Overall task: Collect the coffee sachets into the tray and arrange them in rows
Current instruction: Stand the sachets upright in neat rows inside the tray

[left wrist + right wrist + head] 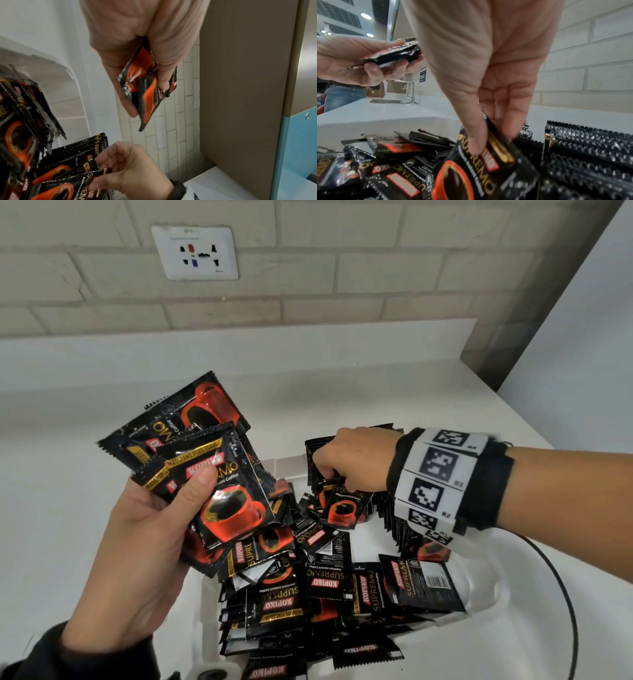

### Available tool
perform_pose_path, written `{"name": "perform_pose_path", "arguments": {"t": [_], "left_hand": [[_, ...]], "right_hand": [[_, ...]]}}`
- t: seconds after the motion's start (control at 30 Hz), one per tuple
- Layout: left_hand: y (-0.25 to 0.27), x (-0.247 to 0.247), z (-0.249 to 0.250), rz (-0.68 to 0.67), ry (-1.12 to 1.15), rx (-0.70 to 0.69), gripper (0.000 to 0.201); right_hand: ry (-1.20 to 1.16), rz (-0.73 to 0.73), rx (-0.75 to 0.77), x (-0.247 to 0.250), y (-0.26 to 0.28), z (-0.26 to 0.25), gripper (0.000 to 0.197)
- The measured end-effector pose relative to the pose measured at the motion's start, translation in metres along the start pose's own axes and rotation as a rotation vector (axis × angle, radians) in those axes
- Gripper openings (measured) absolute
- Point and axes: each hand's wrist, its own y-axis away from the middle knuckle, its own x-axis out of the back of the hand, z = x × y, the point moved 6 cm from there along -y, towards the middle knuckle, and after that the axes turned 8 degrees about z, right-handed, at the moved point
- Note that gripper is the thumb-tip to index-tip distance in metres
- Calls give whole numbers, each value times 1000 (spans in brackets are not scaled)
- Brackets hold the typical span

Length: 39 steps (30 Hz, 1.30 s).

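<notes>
Sachets fill tray — right hand pinches one (seemingly upright, wrist view).

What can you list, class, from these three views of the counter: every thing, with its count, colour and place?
Black-and-red foil coffee sachets: many, loose heap inside the tray.
Upright row of sachets: one row, black, along the tray's right side.
Fan of sachets: several, black and red, held above the tray's left side.
White plastic tray: one, on the counter.
White counter: one, below the brick wall.
White wall socket: one, on the wall.
Black cable: one, right of the tray.
Steel tap: one, far along the counter.
Left hand: holds the fan.
Right hand: pinches a sachet at the row.
</notes>
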Motion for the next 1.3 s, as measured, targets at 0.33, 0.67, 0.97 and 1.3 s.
{"name": "perform_pose_path", "arguments": {"t": [0.33, 0.67, 0.97, 1.3], "left_hand": [[2, 6, -2, 46, 16, -12, 42], [2, 7, -1, 62, 2, -14, 38], [2, 0, -2, 34, -6, 7, 80], [0, -12, -19, 7, 91, 151, 69]], "right_hand": [[-57, 104, 15, 5, 2, 5, 26], [-90, 137, 86, 11, 2, 5, 32], [-14, 67, 205, -6, -1, -17, 33], [-145, 238, 71, 28, 5, 12, 15]]}}
